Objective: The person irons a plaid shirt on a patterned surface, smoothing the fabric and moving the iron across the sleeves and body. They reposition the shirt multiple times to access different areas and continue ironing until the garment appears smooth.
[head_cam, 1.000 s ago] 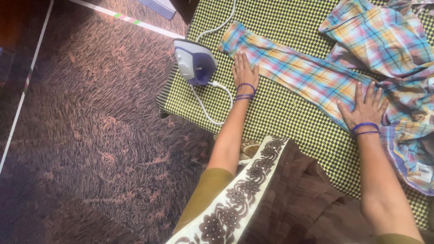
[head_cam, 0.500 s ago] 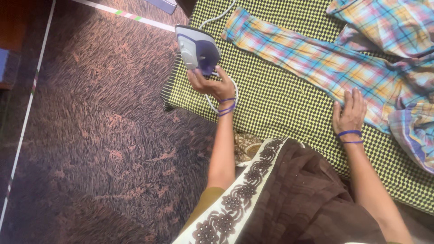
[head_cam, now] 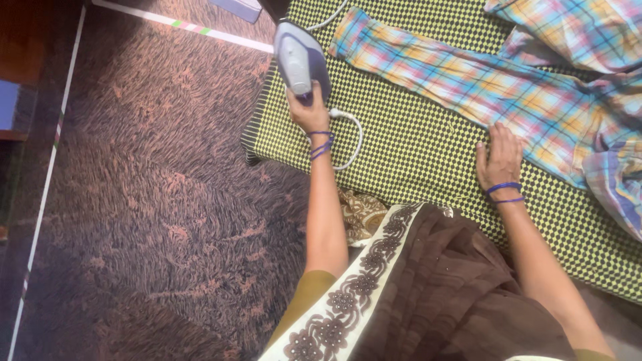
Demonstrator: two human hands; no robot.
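Head view. Your left hand (head_cam: 309,112) grips the handle of the white and purple iron (head_cam: 302,59), fingers wrapped tight around it; the iron sits over the left end of the green-and-black checked cloth (head_cam: 408,144), just beside the cuff of the sleeve. Its white cord (head_cam: 353,137) loops across the cloth next to your left wrist. Your right hand (head_cam: 500,159) lies flat, palm down, fingers close together, pressing the lower edge of the plaid shirt (head_cam: 508,80), whose long sleeve stretches leftward toward the iron. Purple bangles (head_cam: 505,190) circle both wrists. The checked cloth rests on a brown shaggy carpet (head_cam: 154,200). A brown garment with a cream floral border (head_cam: 374,281) covers your lap.
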